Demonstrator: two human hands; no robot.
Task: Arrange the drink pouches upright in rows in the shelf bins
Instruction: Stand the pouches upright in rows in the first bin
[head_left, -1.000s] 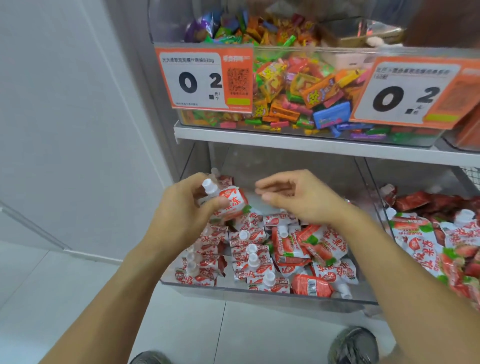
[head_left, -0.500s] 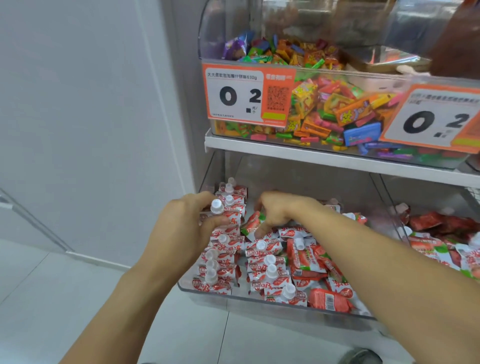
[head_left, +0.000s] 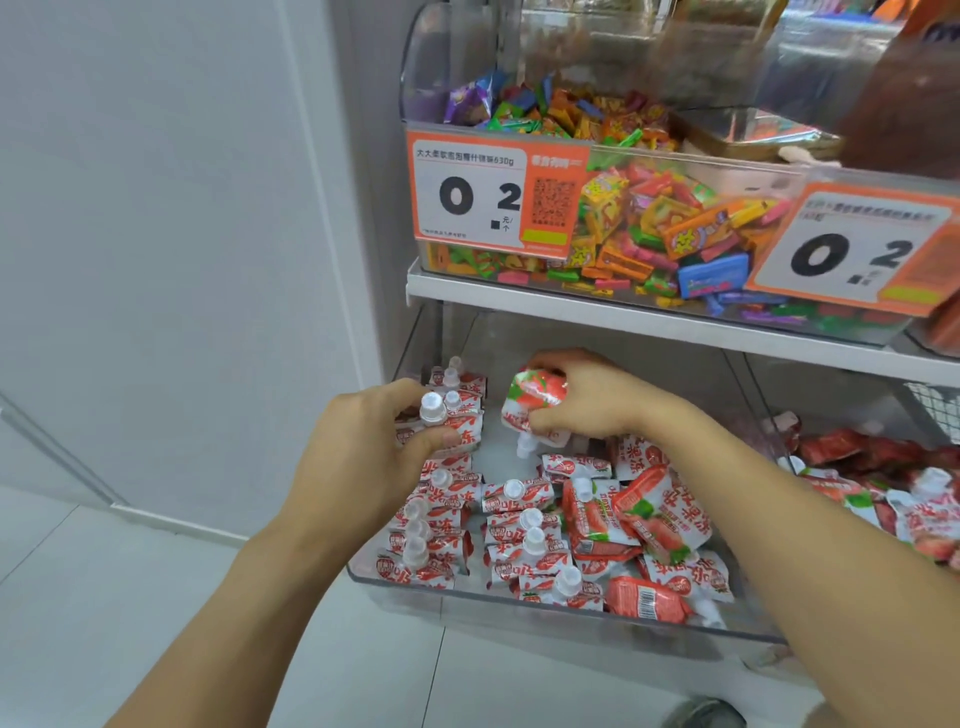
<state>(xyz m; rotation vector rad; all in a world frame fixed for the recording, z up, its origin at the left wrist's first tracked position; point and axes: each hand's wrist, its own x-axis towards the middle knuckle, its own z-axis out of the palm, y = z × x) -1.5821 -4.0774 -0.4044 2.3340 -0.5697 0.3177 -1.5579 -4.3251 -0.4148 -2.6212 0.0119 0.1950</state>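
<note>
Right hand (head_left: 592, 400) pinches a pouch (head_left: 535, 405) cap-down over the bin (head_left: 519, 608); left hand (head_left: 374, 447) clamps an upright pouch (head_left: 441, 423) in the left row. That grip looks shallow, I think; turning it could topple neighbours.

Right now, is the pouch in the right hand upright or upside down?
Upside down: the pouch in the right hand has its white cap pointing down.
</note>
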